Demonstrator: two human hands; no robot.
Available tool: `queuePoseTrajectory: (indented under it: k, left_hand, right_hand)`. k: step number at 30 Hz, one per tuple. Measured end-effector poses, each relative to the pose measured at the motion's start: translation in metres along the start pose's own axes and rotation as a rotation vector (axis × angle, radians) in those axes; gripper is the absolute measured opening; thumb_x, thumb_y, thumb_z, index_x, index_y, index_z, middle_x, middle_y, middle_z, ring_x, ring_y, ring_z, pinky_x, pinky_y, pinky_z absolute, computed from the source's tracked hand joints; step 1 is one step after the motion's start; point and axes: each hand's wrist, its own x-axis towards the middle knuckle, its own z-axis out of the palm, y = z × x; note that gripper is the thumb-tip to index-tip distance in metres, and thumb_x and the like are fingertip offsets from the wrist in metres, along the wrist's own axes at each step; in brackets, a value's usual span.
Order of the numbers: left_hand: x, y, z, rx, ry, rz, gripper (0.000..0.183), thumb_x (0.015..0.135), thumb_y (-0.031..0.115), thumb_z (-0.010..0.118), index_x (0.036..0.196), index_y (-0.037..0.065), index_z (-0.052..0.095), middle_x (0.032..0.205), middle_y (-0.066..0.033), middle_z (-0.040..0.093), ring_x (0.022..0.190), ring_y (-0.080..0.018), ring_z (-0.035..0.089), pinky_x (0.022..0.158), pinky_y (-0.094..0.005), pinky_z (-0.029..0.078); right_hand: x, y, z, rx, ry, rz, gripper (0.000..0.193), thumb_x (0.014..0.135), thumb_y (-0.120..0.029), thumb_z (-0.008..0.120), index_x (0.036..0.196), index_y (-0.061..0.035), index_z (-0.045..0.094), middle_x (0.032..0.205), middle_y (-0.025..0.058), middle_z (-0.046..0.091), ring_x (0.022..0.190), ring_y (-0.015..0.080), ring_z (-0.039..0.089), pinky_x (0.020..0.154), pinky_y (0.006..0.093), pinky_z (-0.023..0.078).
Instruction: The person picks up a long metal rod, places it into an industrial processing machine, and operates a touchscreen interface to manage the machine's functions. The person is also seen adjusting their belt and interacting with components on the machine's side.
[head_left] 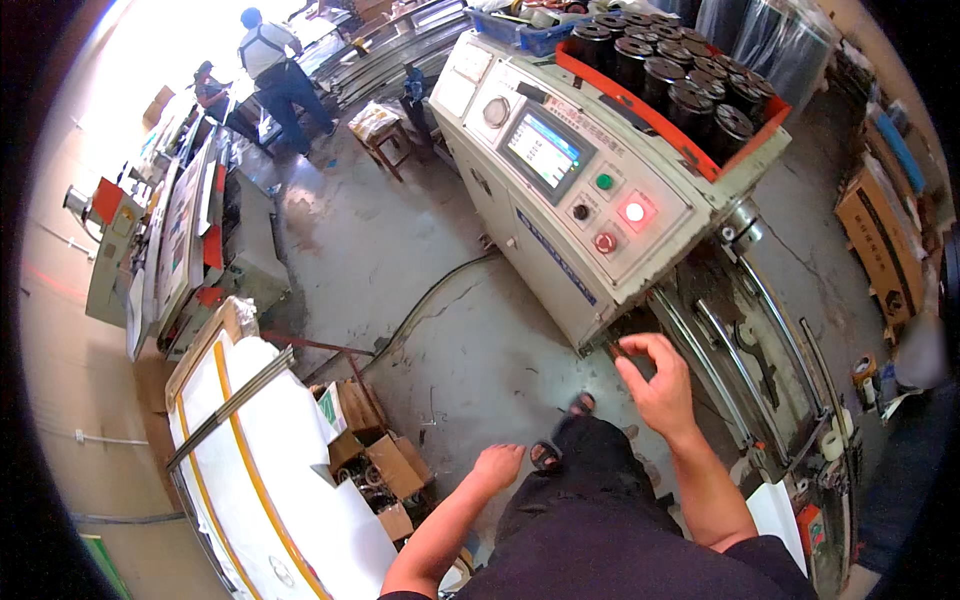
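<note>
Near the control cabinet's [575, 235] lower corner, beside the steel rods [722, 334], the right hand's [660, 388] grip is slightly spread; I cannot tell whether the left hand's [498, 466] curled grip holds anything. Fingers are best kept clear of the rods.

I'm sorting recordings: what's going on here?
A person in black stands beside a cream metal control cabinet with a lit rectangular screen. The right hand shows near its lower corner, fingers curled; whether it pinches anything is unclear. The left hand, loosely curled, shows nothing held. Black cylinders stand in an orange-red tray on top.
</note>
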Motion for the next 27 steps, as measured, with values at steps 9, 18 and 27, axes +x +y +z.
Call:
queuePoseTrajectory:
  k: [9, 18, 27]
  left_hand:
    - [0.076, -0.118, -0.089, -0.548, 0.371, -0.289, 0.039, 0.103, 0.011, 0.052, 0.141, 0.006, 0.062, 0.133, -0.0213, 0.069, 0.124, -0.0394, 0.065, 0.103, -0.0459, 0.053]
    - [0.176, -0.268, -0.215, -0.852, 0.457, -0.339, 0.031, 0.109, 0.016, 0.052, 0.134, 0.004, 0.067, 0.123, -0.0164, 0.075, 0.117, -0.0308, 0.071, 0.101, -0.0400, 0.053]
    - [0.308, -0.424, -0.342, -0.607, 0.103, -0.137, 0.037, 0.102, 0.030, 0.065, 0.125, 0.002, 0.071, 0.114, -0.0212, 0.075, 0.109, -0.0312, 0.073, 0.096, -0.0400, 0.054]
  right_hand:
    - [0.254, -0.031, 0.089, -0.235, 0.408, -0.326, 0.040, 0.090, -0.013, 0.073, 0.127, 0.0002, 0.066, 0.128, 0.0146, 0.067, 0.113, 0.0293, 0.064, 0.101, 0.0395, 0.048]
    - [0.388, -0.028, 0.142, -0.618, 0.483, -0.142, 0.058, 0.084, -0.024, 0.079, 0.136, -0.0024, 0.063, 0.133, 0.0125, 0.059, 0.123, 0.0343, 0.054, 0.109, 0.0512, 0.037]
    - [0.416, -0.028, 0.192, -0.746, 0.710, 0.104, 0.058, 0.075, -0.021, 0.088, 0.128, -0.0106, 0.066, 0.124, 0.0100, 0.058, 0.115, 0.0341, 0.054, 0.103, 0.0510, 0.040]
